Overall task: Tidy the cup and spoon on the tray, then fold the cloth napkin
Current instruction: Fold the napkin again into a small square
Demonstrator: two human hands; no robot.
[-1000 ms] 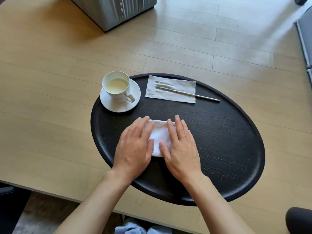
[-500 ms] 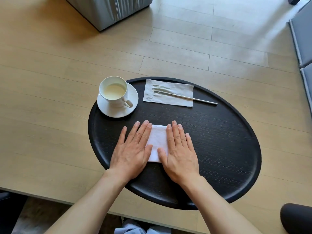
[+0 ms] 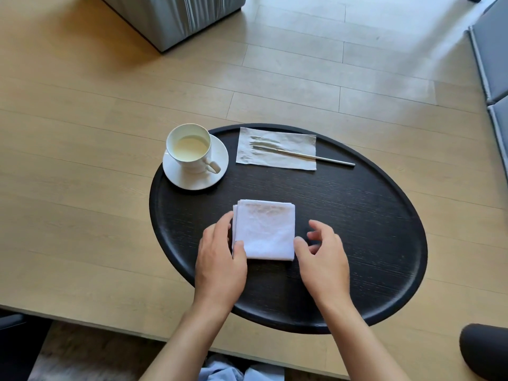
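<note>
1. Now the white folded cloth napkin (image 3: pixel 265 231) lies flat on the black oval wooden tray (image 3: pixel 357 229), right between the two hands.
2. It looks almost square, so it has no clear long side.
3. The left hand (image 3: pixel 221 266) touches its left edge, thumb on the near corner, fingers bent beside it. It presses but does not lift.
4. The right hand (image 3: pixel 323 261) is half open just beside the right edge, thumb almost touching. It holds nothing.
5. I think the left hand is nearer.
6. Count: one napkin, one white cup of pale drink (image 3: pixel 189 148) on one white saucer (image 3: pixel 220 163), one thin silver spoon (image 3: pixel 316 157) on one grey paper napkin (image 3: pixel 277 149), one tray.
</note>
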